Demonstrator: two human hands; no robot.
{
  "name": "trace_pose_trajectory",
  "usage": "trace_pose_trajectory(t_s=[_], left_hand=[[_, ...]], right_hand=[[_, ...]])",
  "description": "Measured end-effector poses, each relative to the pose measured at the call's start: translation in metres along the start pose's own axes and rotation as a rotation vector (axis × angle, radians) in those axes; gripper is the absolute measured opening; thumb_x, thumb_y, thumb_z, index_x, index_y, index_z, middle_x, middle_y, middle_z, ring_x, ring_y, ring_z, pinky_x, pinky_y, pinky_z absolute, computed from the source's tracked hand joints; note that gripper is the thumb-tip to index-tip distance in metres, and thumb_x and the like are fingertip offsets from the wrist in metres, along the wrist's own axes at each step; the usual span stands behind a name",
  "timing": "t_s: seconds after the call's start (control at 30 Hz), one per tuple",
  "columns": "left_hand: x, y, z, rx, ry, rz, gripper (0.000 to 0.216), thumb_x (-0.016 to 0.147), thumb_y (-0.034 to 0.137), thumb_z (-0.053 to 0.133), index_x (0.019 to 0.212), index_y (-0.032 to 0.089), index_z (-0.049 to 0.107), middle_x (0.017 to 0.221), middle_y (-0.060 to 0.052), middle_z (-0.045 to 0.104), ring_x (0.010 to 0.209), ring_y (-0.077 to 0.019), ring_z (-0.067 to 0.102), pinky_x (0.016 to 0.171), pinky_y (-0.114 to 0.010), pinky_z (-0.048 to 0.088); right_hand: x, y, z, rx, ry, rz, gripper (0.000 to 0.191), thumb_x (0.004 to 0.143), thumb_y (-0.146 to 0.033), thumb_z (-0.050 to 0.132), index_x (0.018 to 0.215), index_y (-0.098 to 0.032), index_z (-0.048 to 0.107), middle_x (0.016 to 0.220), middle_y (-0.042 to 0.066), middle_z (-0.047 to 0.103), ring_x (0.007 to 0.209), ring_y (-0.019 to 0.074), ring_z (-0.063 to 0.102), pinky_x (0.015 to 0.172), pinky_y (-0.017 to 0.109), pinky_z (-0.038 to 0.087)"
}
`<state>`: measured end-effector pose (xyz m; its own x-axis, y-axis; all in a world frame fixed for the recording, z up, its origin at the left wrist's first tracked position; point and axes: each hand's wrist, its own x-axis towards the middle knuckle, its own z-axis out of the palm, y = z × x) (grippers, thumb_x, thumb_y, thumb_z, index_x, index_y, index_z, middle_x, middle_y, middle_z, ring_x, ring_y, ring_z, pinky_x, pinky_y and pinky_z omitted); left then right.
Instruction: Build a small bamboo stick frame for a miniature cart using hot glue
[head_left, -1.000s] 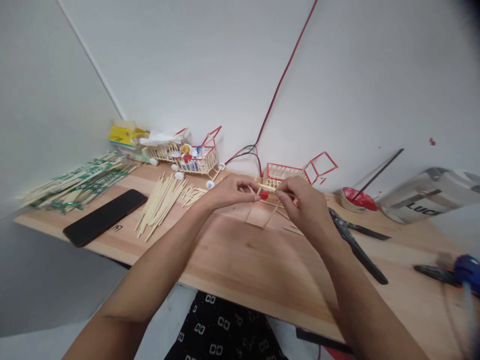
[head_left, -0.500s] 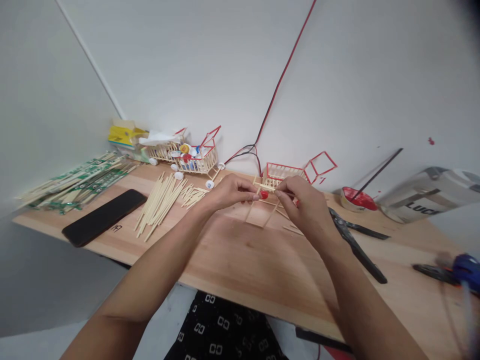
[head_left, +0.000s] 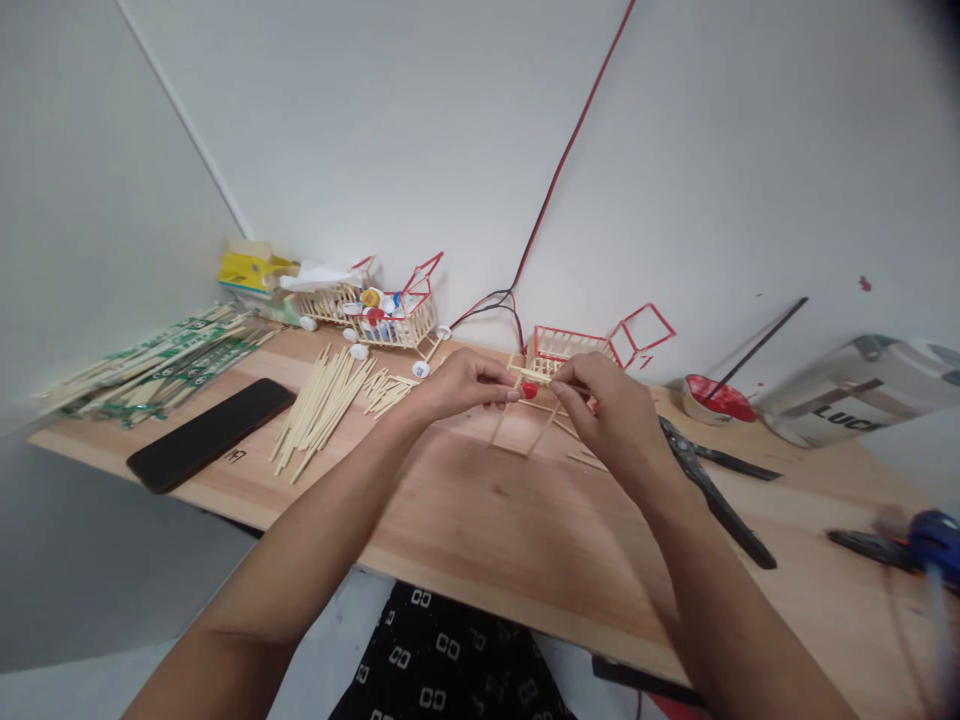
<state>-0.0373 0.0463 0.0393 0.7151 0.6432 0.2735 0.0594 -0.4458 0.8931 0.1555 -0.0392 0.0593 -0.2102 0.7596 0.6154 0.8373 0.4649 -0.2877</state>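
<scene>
My left hand [head_left: 474, 384] is closed in a pinch on one side of a small frame of thin wooden sticks [head_left: 512, 451]. Opposite it, my right hand [head_left: 606, 408] has thumb and fingers pinched at the other side of this stick frame. Short pale sticks cross between the two sets of fingertips. A red bottle cap [head_left: 529, 391] shows just below them, between the hands; whether it is attached cannot be made out. Behind my hands stands a little stick cart [head_left: 571, 342] with red-painted edges and a red handle. Loose sticks [head_left: 587, 461] lie beside my right hand.
Left of me are long sticks [head_left: 319, 410], short pieces [head_left: 388, 391], a black phone [head_left: 210, 432] and wrapped chopsticks [head_left: 172, 360]. A cart of bottle caps [head_left: 394, 320] stands by the wall. On the right are black-handled cutters [head_left: 705, 490], a red paint bowl [head_left: 697, 404] and a clear container [head_left: 862, 385].
</scene>
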Motion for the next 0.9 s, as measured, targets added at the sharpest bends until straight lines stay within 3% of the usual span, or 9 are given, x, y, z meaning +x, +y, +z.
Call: trace_pose_trajectory(t_s=[0.33,0.5,0.9], left_hand=[[0.0003,-0.0009,-0.0003,0.0,-0.005,-0.011,0.032,0.075,0.041,0.067,0.079,0.01,0.071,0.067,-0.004,0.063,0.059,-0.0099,0.055,0.057,-0.021,0.043],[0.0004,-0.0016,-0.0001,-0.014,-0.003,-0.017,0.031,0.075,0.04,0.068,0.08,0.01,0.071,0.068,-0.005,0.064,0.06,-0.0104,0.056,0.057,-0.021,0.045],[0.0013,-0.003,0.0005,-0.014,-0.012,-0.014,0.03,0.076,0.04,0.066,0.08,0.01,0.07,0.064,-0.004,0.062,0.059,-0.0095,0.054,0.056,-0.021,0.043]], right_hand=[[-0.0011,0.0004,-0.0016,-0.017,0.042,0.017,0.003,0.084,-0.023,0.056,0.084,-0.02,0.058,0.079,0.003,0.059,0.069,0.0151,0.053,0.062,0.027,0.039],[-0.0025,0.0018,-0.0017,0.01,0.031,0.015,0.015,0.084,-0.026,0.059,0.098,-0.021,0.062,0.088,0.005,0.062,0.076,0.017,0.057,0.065,0.028,0.043],[0.001,-0.004,0.0054,-0.046,0.097,-0.074,0.026,0.087,-0.019,0.054,0.111,-0.022,0.064,0.108,0.01,0.06,0.104,0.0226,0.054,0.086,0.037,0.043]])
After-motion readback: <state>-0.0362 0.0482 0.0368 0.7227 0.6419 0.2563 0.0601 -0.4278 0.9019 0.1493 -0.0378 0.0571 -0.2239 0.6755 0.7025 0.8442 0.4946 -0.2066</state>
